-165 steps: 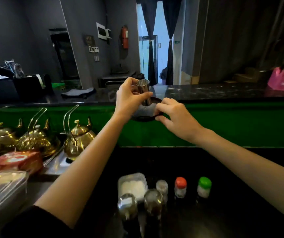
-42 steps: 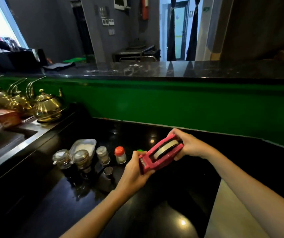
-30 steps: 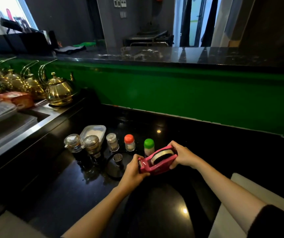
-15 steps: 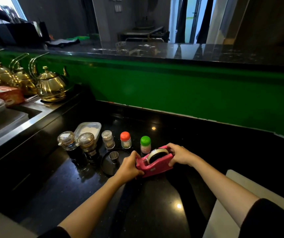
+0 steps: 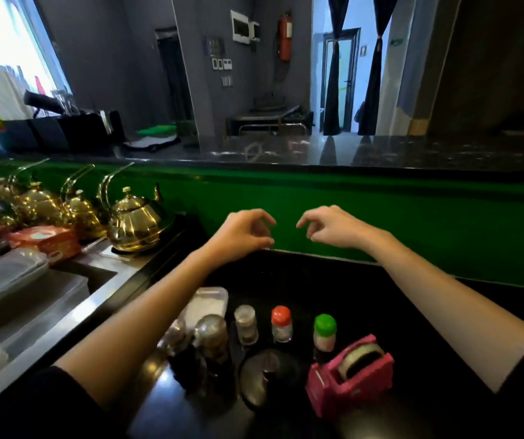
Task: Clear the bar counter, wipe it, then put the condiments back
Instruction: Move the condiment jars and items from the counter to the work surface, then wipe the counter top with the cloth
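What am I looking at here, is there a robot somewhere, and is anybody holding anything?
No robot here. One camera sits on a person's head, looking forward and down, so the arms are that person's own. The left hand and right hand hover, loosely curled, and hold nothing. On the low black counter stand a pink tape dispenser, a red-capped shaker, a green-capped shaker, a clear shaker, two dark bottles, a plastic tub and a round black tray. Golden teapots stand to the left.
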